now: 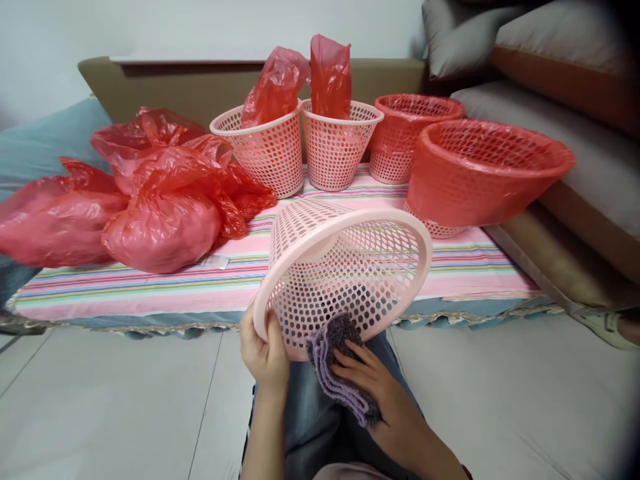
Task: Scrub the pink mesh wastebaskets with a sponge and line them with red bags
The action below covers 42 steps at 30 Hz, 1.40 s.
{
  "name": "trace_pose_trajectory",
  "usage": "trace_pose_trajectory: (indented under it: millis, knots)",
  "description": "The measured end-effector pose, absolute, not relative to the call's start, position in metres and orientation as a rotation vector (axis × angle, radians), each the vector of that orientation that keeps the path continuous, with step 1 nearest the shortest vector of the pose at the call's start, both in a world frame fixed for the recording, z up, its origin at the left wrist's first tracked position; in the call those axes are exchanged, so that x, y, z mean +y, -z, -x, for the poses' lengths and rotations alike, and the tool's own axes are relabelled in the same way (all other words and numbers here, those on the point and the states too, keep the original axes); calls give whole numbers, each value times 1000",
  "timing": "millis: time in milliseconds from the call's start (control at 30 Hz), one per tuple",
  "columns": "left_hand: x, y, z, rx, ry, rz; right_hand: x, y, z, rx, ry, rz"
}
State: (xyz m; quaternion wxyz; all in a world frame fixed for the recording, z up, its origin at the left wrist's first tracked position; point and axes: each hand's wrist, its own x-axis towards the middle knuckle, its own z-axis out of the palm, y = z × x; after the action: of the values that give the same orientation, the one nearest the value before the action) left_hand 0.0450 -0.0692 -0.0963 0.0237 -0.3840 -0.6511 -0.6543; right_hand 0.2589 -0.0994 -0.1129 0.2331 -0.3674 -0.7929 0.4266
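Observation:
A pink plastic mesh basket (345, 223) is tilted over my lap, its wide mouth turned toward me. My left hand (265, 347) grips the rim at its lower left, thumb inside. Under the fingers of my right hand (367, 380) is a folded cloth (345, 387), dark grey with purple layers. I hold this cloth against the lower inside wall, near the rim. Part of the right thumb is hidden behind the cloth.
Two pink baskets (343, 153) with red bags stuffed inside stand behind. Two baskets lined with red bags (465, 183) are at right. Filled red plastic bags (165, 227) lie at left on the striped cloth cover (145, 293). Cushions (565, 133) are stacked at right.

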Motion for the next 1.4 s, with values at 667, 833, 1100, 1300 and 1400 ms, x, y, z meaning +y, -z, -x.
trace_pose_trajectory:
  millis: [667,833,1100,1300,1400]
  knots:
    - [-71,105,-41,-2050,2093,1257,104,133,-138,-2559,-558,1329]
    - [-70,108,-37,-2031,2106,1229,110,157,-137,-2509,-621,1376]
    - [-64,109,-44,-2077,2189,1184,111,162,-140,-2450,-652,1383]
    - [-71,131,-71,-2176,2527,740,101,152,-143,-2462,-724,1371]
    - [-77,141,-79,-2218,2552,678,84,142,-153,-2493,-762,1340]
